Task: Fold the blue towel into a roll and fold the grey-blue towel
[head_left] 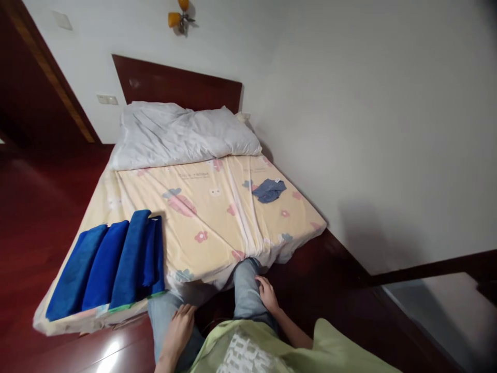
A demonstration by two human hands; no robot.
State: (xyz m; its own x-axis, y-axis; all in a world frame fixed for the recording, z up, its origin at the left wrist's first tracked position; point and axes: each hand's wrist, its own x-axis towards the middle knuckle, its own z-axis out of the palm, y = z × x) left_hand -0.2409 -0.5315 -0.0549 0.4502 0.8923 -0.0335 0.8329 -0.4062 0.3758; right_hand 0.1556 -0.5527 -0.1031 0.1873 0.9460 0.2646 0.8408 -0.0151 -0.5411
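A bed (217,207) with a cartoon-print sheet stands on a dark red floor (34,207) against pale walls. At its left front edge lie folded blue towels (101,267). The left hand (182,321) rests on a jeans-clad leg, empty, its fingers close together and slightly curled. A white quilt (182,134) lies by the headboard (182,83). The right hand (267,291) touches the other leg, empty, fingers loosely parted. Farther right on the sheet lies a crumpled grey-blue garment (269,190).

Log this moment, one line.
left hand: on pale denim leg | right hand: at other leg | folded blue cloths, crumpled grey-blue garment: on yellow patterned bedsheet
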